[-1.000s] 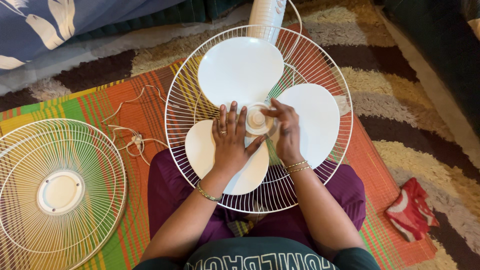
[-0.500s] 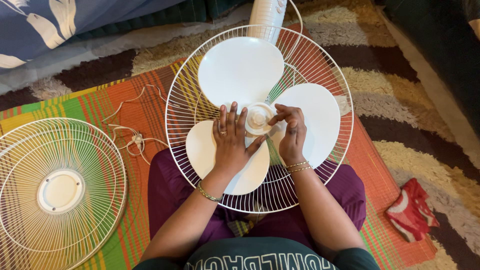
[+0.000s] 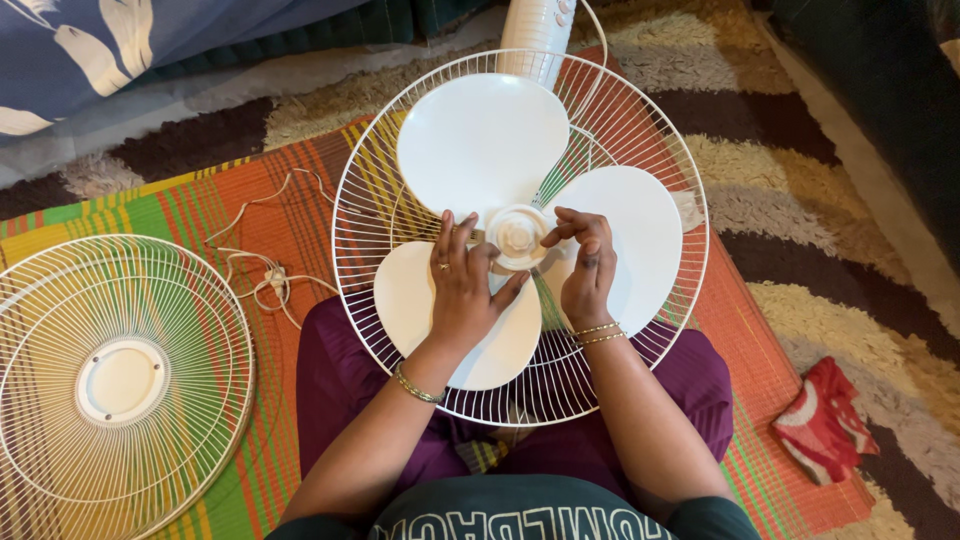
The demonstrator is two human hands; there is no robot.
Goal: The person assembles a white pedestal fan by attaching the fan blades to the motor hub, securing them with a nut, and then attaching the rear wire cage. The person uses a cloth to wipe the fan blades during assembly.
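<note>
The round white cap (image 3: 517, 236) at the hub of the fan blades (image 3: 483, 140) sits right between your two hands, in the middle of the wire guard (image 3: 690, 200) that lies flat across your lap. Its axis points straight up toward you, so any turn goes around that upright line, not across it.

Your left hand (image 3: 462, 290) lies on the near-left blade, fingers loosely spread and slightly bent, with the thumb stretched toward the cap's near-left edge and the fingertips (image 3: 447, 222) touching the hub from the left. It grips nothing; it rests flat, pressing down on the blade.

Your right hand (image 3: 587, 270) sits on the right side, over the right blade. Its fingers are curled in, and the thumb and first fingers come together at the cap's right edge in a light pinch. Whether they actually clamp the cap or only touch it, you cannot tell from this view. Both hands are about equally near the cap.

Far left on the striped mat (image 3: 190, 215) lies the second wire guard (image 3: 120, 385), well apart, with a white cord (image 3: 262, 275) between it and your knee. A red cloth (image 3: 822, 420) lies at the near right on the rug.
</note>
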